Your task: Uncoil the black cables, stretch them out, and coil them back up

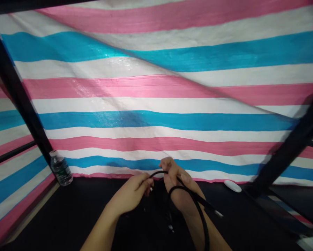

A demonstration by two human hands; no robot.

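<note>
A thin black cable (203,223) runs between my two hands and loops over my right wrist. My left hand (135,191) pinches one stretch of it between thumb and fingers, and a small whitish tip shows by the fingertips. The fingers of my right hand (176,177) are curled around the cable a little higher up. One end, with a metal plug (218,213), sticks out past the right forearm. Another small shiny metal plug (171,228) hangs below, between the forearms. Against the dark surface, much of the cable's lower course is hard to make out.
The black tabletop (93,205) lies under my hands. A clear plastic bottle (61,170) stands at the back left, and a white oval object (232,185) lies at the back right. Behind hangs a striped sheet (146,122), between dark frame posts (22,87).
</note>
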